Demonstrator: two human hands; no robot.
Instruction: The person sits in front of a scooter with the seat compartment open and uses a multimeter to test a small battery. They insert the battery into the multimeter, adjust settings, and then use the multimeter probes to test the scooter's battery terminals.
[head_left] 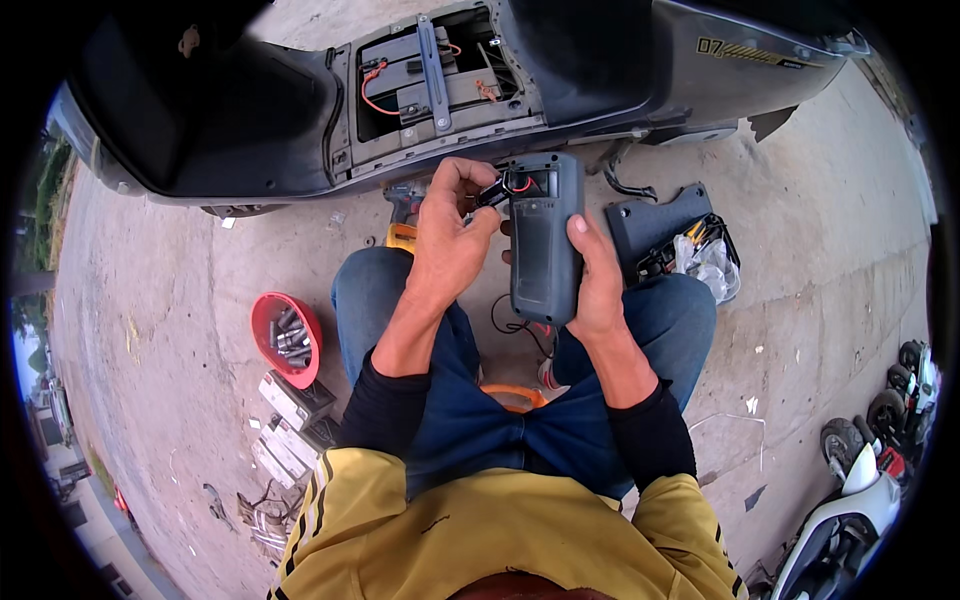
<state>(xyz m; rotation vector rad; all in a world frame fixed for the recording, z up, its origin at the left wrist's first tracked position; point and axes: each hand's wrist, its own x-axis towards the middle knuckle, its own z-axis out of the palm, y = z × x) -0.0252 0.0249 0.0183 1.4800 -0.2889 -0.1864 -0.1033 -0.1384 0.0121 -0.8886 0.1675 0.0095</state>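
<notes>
My right hand grips the side of a grey handheld meter, held back side up with an open compartment at its top and thin red and black wires inside. My left hand pinches a small black piece on those wires, probably a battery or its connector; the fingers partly hide it. Just beyond my hands lies the dark scooter body, with its floorboard opening exposing batteries, red leads and a metal strap.
A red bowl of sockets and grey blocks sit at left. A cordless drill lies under the scooter. A dark panel and tool tray are at right on the concrete. More scooters stand lower right.
</notes>
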